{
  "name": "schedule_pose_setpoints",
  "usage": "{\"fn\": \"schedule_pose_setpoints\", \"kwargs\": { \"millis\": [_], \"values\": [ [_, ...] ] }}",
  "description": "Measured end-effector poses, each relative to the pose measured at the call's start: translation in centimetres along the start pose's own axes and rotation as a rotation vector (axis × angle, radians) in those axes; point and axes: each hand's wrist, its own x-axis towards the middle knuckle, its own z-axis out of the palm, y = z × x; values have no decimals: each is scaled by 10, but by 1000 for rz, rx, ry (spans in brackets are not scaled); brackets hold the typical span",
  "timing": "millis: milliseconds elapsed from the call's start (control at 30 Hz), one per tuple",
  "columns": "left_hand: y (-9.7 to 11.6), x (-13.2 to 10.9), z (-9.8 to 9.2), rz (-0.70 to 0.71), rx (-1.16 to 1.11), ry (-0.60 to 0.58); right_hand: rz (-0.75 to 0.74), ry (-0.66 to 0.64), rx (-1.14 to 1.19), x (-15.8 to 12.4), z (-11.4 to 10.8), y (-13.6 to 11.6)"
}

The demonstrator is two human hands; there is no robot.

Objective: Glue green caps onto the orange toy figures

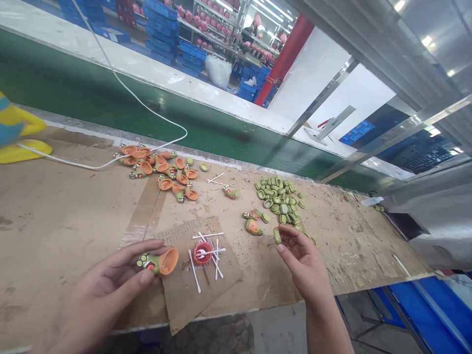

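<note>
Figure point(158, 262) (orange-cupped) in left hand point(110, 287), green piece point(277, 236) in right hand point(303, 263)

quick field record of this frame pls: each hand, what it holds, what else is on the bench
left hand: grips orange-and-green figure
right hand: pinches small green piece at the fingertips
between hands: red cap with cotton swabs around it, on cardboard scrap
back left: pile of figures, white cable touching it
back right: heap of green pieces
surface: brown bench; green conveyor behind
</note>
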Motion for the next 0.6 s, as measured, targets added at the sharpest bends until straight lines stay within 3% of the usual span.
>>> {"fn": "schedule_pose_setpoints", "kwargs": {
  "millis": [133,200,267,433,533,600],
  "values": [
    [4,-1,0,58,30,-42,-104,-73,489,-9,14,-21],
    [6,-1,2,101,34,-48,-151,-97,543,-8,18,-28],
    [6,-1,3,141,19,-30,-175,-101,420,-5,19,-31],
    [4,-3,5,170,-37,-13,-44,-119,-421,7,17,-24],
    [1,-3,4,169,-54,-3,38,-172,-528,7,14,-19],
    [-1,-3,2,167,-61,-17,-14,-200,-504,5,12,-17]
  ]
}}
